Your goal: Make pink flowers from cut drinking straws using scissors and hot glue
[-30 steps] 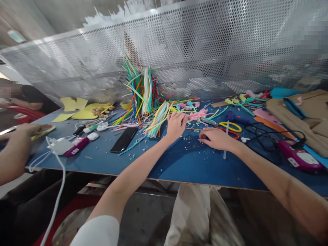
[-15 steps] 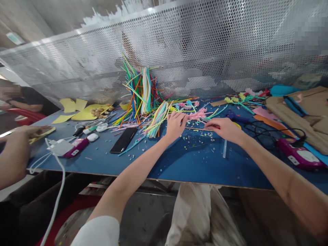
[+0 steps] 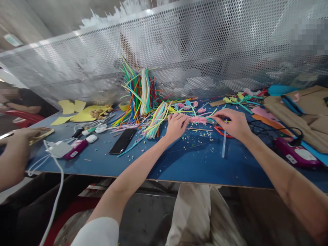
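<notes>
Pink fuzzy twisted pieces point(image 3: 199, 119) lie between my two hands above the blue table point(image 3: 194, 164). My left hand point(image 3: 177, 125) is closed at their left end, fingers bent together. At their right end my right hand point(image 3: 230, 122) pinches, thumb and finger together, on the pink piece's stem. Red-handled scissors point(image 3: 224, 132) rest just beneath my right hand, partly covered by it. A thin brown stick point(image 3: 199, 129) lies in front of the pink pieces, among small coloured clippings. Beside my left hand is a bundle of pastel pipe cleaners point(image 3: 156, 121).
A clear glue stick point(image 3: 224, 145) lies below my right hand. Left are a black phone point(image 3: 123, 140), a purple power strip point(image 3: 75, 149) with white cables, and another person's hand point(image 3: 38, 132). Another purple strip point(image 3: 298, 152) and cardboard point(image 3: 287, 112) are right. A perforated metal panel point(image 3: 205, 51) stands behind.
My right hand has moved up and right from the brown stick to the pink piece, uncovering the red scissors. My left hand has barely moved; the pink pieces now stretch between both hands.
</notes>
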Tool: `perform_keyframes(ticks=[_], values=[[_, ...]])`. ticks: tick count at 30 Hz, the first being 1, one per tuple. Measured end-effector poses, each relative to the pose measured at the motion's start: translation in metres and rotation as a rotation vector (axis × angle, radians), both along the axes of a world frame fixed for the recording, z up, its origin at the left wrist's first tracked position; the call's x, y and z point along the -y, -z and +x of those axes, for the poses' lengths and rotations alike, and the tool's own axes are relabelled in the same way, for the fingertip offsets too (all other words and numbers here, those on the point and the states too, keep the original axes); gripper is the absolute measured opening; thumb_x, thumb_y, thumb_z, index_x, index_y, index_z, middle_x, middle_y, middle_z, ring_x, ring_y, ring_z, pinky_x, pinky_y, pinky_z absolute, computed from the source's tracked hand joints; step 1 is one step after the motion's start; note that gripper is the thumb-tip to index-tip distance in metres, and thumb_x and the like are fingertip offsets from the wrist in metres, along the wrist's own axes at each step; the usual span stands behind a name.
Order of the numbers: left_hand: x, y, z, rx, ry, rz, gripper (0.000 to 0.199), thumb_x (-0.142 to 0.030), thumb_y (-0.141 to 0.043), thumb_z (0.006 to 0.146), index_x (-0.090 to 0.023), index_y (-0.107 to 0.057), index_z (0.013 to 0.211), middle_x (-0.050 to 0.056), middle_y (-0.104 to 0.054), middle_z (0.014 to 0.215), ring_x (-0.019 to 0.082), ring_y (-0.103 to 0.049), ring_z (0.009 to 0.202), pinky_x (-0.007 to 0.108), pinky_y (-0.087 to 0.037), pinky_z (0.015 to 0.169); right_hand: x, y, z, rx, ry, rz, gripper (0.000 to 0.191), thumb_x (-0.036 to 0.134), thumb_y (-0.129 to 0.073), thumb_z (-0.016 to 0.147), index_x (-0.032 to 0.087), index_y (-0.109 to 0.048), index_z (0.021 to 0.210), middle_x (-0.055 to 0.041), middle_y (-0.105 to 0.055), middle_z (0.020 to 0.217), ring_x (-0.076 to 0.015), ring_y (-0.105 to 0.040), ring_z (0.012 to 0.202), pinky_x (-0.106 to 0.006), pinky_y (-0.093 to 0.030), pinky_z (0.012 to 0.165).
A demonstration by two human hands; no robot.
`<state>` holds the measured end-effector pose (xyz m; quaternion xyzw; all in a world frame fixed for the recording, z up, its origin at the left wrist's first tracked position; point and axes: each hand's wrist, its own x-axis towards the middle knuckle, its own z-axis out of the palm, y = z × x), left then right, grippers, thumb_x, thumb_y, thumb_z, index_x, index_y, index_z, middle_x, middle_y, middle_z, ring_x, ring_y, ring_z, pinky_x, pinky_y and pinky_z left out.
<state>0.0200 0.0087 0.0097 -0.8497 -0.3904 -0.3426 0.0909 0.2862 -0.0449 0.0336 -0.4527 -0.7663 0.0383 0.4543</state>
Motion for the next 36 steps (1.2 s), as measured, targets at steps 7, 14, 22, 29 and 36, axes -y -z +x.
perform_keyframes(ticks=[7,14,22,29,36], values=[[0.0011,0.0003,0.0006,-0.012,0.019,0.011,0.038,-0.041,-0.039,0.106,-0.024,-0.070,0.092,0.004,-0.070,0.092,0.020,-0.055,0.095,0.040,-0.029,0.090,-0.0030,0.0026,0.0010,0.053,-0.034,-0.027,0.021,0.042,-0.056,0.094,0.027,-0.069,0.090,-0.0061,-0.072,0.093,-0.0225,-0.065,0.084,-0.038,-0.051,0.081],[0.0027,-0.0009,0.0005,-0.016,0.027,0.014,0.038,-0.041,-0.039,0.106,-0.024,-0.070,0.092,0.003,-0.071,0.093,0.020,-0.055,0.096,0.040,-0.029,0.091,-0.0045,0.0043,0.0027,0.099,-0.092,-0.040,0.019,0.041,-0.056,0.094,0.027,-0.069,0.092,-0.0056,-0.072,0.097,-0.0229,-0.065,0.090,-0.039,-0.050,0.087],[0.0019,-0.0005,-0.0002,-0.028,0.031,0.022,0.039,-0.042,-0.039,0.106,-0.024,-0.070,0.090,0.003,-0.071,0.093,0.020,-0.055,0.096,0.041,-0.029,0.091,-0.0082,0.0078,0.0050,0.133,-0.130,-0.009,0.015,0.035,-0.058,0.094,0.027,-0.071,0.093,-0.0049,-0.073,0.097,-0.0229,-0.066,0.094,-0.039,-0.051,0.089],[0.0005,0.0007,-0.0005,-0.026,0.032,0.055,0.037,-0.040,-0.041,0.106,-0.024,-0.070,0.089,0.003,-0.071,0.092,0.019,-0.055,0.094,0.040,-0.029,0.090,-0.0092,0.0091,0.0052,0.184,-0.131,0.074,0.015,0.031,-0.057,0.095,0.025,-0.071,0.094,-0.0041,-0.074,0.095,-0.0213,-0.068,0.091,-0.037,-0.054,0.083],[0.0003,0.0007,-0.0005,-0.024,0.050,0.075,0.037,-0.039,-0.041,0.106,-0.024,-0.069,0.087,0.002,-0.070,0.090,0.019,-0.054,0.092,0.040,-0.029,0.089,-0.0090,0.0095,0.0040,0.189,-0.127,0.063,0.013,0.029,-0.057,0.095,0.027,-0.070,0.093,-0.0026,-0.073,0.094,-0.0202,-0.068,0.089,-0.037,-0.055,0.082]])
